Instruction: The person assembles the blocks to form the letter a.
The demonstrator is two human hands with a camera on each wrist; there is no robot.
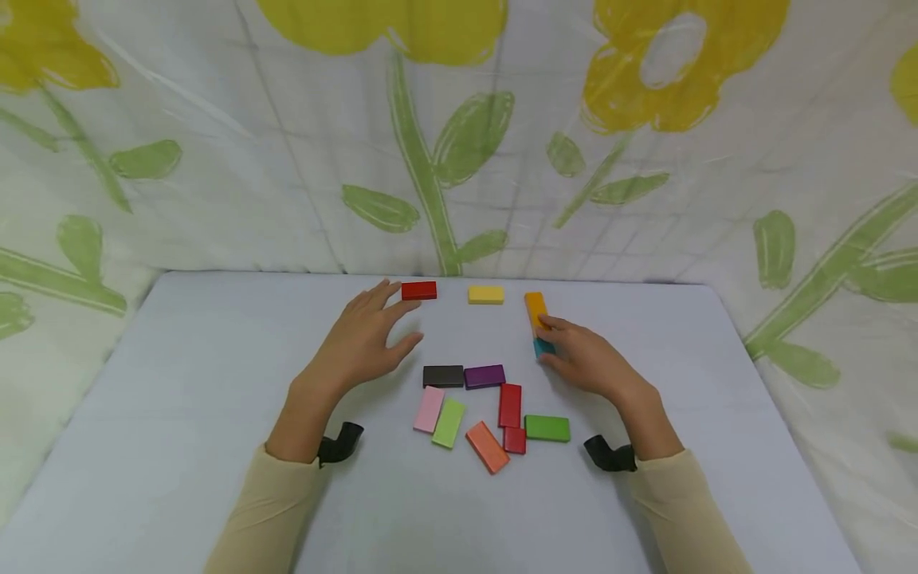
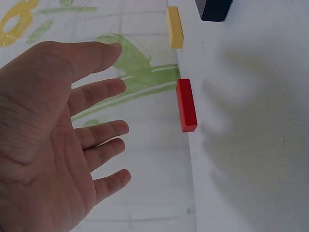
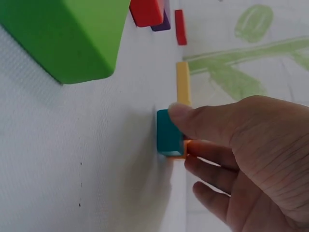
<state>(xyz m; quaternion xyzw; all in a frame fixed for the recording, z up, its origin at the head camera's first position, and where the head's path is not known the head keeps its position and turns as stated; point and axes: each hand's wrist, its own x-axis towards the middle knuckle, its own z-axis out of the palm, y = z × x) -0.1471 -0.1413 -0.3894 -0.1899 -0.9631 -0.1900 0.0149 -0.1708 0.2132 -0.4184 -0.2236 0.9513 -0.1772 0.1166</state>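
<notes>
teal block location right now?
Head view: the teal block sits right of centre on the table, against the orange block, pinched by the right hand.

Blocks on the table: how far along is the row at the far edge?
Set at the far edge: red block, yellow block, orange block. In hand: the right hand pinches a teal block beside the orange one; the left hand hovers open. Eight blocks remain clustered.

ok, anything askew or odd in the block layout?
Mildly. The red block and yellow block lie crosswise along the table's far edge, but the orange block runs lengthwise, with a teal block at its near end under the right hand. No damage.
</notes>
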